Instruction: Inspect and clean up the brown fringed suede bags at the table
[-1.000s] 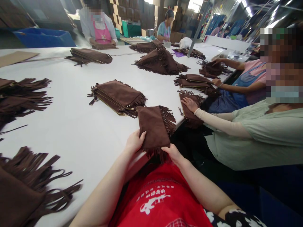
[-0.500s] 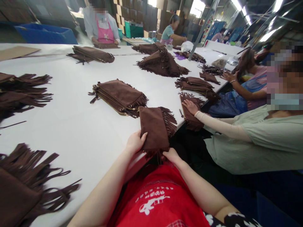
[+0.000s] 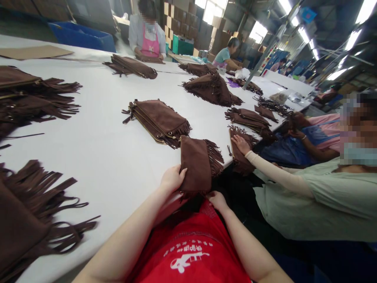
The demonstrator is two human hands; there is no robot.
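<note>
A brown fringed pouch (image 3: 195,165) lies at the table's near edge, its fringe spread to the right and more hanging along the near side. My left hand (image 3: 173,180) grips the pouch's left side, thumb on top and the other fingers hidden beneath. At the near right corner, my right hand (image 3: 218,201) is closed on the hanging fringe edge; its fingertips are partly hidden. Just beyond, touching or nearly touching the held pouch, sits a stack of zippered brown pouches (image 3: 160,120).
More fringed pouches lie at left (image 3: 20,224) and farther back as a heap (image 3: 210,88) on the white table (image 3: 97,157). On my right, a co-worker's hand (image 3: 241,145) rests on another pouch. A metal pole (image 3: 260,59) rises from the table.
The view has turned a little, so the table's things appear shifted right. Both my hands keep about the same hold on the pouch. The farther co-worker at right has lowered a hand.
</note>
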